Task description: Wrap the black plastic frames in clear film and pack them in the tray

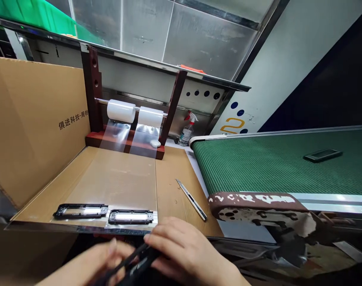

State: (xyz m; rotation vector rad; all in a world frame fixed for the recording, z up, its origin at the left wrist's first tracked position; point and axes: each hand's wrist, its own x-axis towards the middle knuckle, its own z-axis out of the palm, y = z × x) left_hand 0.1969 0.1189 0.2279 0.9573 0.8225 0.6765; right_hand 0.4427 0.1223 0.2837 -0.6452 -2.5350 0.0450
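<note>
Low in front of the cardboard-covered bench, my left hand [109,256] and my right hand [185,248] grip a long black plastic frame [136,264] from either end. Motion blurs it, and the fingers hide part of it. Two black rectangular frames, one on the left [81,211] and one on the right [131,217], lie on clear film [118,182] along the bench's front edge. That film runs down from two rolls, a left roll [121,111] and a right roll [151,116], on a metal rod. To the right rests a utility knife [191,199].
A dark red stand [93,87] carries the rolls. The left side is walled by a cardboard sheet [35,123]. On the right runs a green conveyor belt [258,163] with a black frame [323,155] on it. A spray bottle [187,131] stands behind.
</note>
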